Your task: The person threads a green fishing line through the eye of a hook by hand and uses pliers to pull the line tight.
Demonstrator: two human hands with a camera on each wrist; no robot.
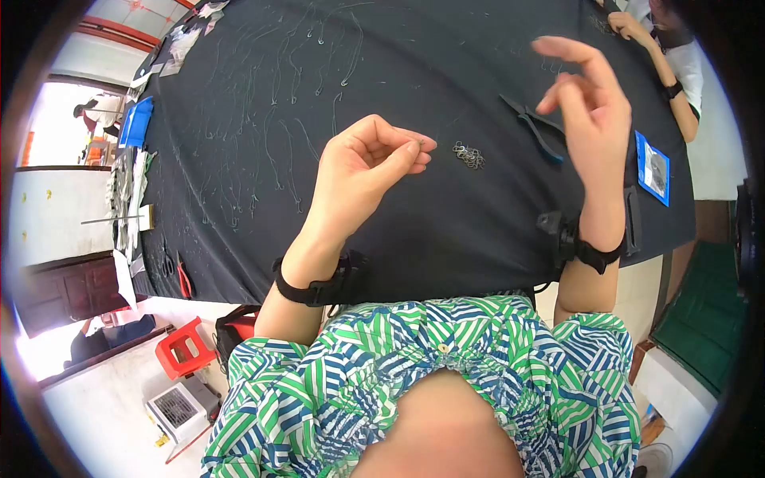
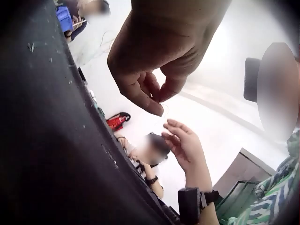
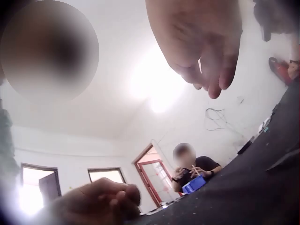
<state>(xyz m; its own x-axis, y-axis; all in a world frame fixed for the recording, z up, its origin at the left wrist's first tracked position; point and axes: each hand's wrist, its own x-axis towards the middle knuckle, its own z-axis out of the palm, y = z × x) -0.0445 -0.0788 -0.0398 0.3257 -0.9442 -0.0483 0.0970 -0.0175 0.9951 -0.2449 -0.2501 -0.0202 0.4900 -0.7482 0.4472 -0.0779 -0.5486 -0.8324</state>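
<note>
My left hand [image 1: 356, 174] is raised over the black cloth, thumb and forefinger pinching a tiny thing mostly hidden by the fingertips. A fine thread shows faintly by those fingertips in the left wrist view; I cannot tell what the tiny thing is. Off to the right my right hand [image 1: 594, 111] is held up, its fingers loosely bent and spread, with nothing visible between them. Between the hands on the cloth lies a small heap of metal fish hooks [image 1: 468, 155]. Pliers [image 1: 534, 127] with dark handles rest just left of the right hand.
Thin lines with hooks [image 1: 275, 102] are spread over the left part of the black cloth [image 1: 446, 231]. A blue packet [image 1: 653, 169] lies near the right edge. Red-handled pliers [image 1: 184, 280] and scissors [image 1: 167, 263] sit at the left edge. Another person's hand [image 1: 629, 28] works at the far right.
</note>
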